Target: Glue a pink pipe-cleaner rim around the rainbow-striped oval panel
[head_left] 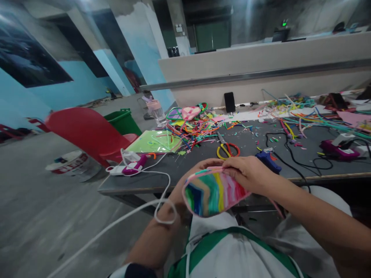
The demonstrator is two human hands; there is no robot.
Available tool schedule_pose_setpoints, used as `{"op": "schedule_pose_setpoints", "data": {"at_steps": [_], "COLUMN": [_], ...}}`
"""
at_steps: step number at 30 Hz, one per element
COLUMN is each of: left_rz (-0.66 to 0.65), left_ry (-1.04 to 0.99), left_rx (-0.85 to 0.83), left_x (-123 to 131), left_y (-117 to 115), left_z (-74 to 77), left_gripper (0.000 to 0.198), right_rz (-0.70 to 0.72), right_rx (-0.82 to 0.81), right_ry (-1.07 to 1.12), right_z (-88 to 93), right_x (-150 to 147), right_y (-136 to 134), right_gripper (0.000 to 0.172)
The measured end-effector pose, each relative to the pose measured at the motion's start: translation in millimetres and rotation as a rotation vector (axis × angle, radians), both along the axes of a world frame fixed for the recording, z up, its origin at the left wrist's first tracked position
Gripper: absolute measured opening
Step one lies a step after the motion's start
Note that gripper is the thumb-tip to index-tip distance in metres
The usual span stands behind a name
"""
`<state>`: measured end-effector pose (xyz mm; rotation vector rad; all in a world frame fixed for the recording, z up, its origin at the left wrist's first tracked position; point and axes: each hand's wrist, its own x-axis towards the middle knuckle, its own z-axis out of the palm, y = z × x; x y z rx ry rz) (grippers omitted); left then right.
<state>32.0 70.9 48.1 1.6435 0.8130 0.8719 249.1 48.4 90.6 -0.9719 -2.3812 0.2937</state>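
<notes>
A flat, rounded piece with rainbow stripes [213, 195] and a pink rim is held up over my lap; it looks made of pipe cleaners. My left hand [204, 166] grips it from behind, with most of its fingers hidden by the piece. At the top edge, my right hand [246, 173] has its thumb and fingers closed on the rim. Just beyond my hands, scissors [227, 148] with red and yellow handles lie on the dark table [249, 139]. A blue glue gun [269, 161] lies near my right hand.
Loose coloured pipe cleaners [197, 131] are heaped at the back left, near a green packet [153, 141]. Purple power strips [135, 165] sit at both sides, with a white cable [166, 185] hanging off the left edge. A phone [229, 102] leans at the back. A red chair [87, 127] stands left.
</notes>
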Motion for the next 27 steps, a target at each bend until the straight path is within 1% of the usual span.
{"op": "schedule_pose_setpoints", "data": {"at_steps": [2,4,7,10,13,15,17,19,22,24,27], "left_rz": [-0.001,0.032,0.071,0.123,0.218,0.283,0.309,0.287,0.168,0.064,-0.065], "left_ry": [-0.026,-0.078,-0.207,-0.268,-0.248,-0.212,-0.173,-0.131,-0.104,-0.103,-0.089], "left_rx": [-0.099,-0.184,-0.271,-0.292,-0.296,-0.275,-0.256,-0.257,-0.300,-0.326,-0.337], "left_x": [-7.8,-15.9,-19.3,-9.0,6.4,14.8,20.6,24.7,30.3,34.2,38.9], "left_y": [2.5,1.2,-9.4,-22.9,-30.2,-30.4,-27.3,-21.3,-7.4,5.7,32.8], "left_z": [-11.0,-19.5,-24.9,-25.2,-27.0,-29.6,-32.0,-33.0,-30.1,-24.4,-9.3], "left_gripper": [0.037,0.049,0.055,0.052,0.046,0.044,0.041,0.039,0.039,0.040,0.042], "right_rz": [-0.080,-0.120,-0.154,-0.176,-0.218,-0.246,-0.271,-0.290,-0.315,-0.343,-0.385], "right_rx": [-0.081,-0.164,-0.296,-0.381,-0.397,-0.466,-0.581,-0.684,-0.787,-0.841,-0.863], "right_ry": [0.022,0.073,0.139,0.180,0.210,0.307,0.432,0.520,0.596,0.680,0.803], "right_z": [-7.6,-16.9,-31.1,-42.2,-51.0,-57.2,-63.0,-66.9,-66.4,-63.0,-57.6], "right_x": [9.7,17.3,23.6,27.0,31.6,35.8,40.1,43.7,48.4,53.0,65.3], "right_y": [2.7,6.8,10.6,8.4,3.5,0.4,-2.7,-6.4,-10.9,-9.7,1.7], "right_gripper": [0.020,0.021,0.023,0.025,0.023,0.020,0.018,0.021,0.027,0.030,0.030]}}
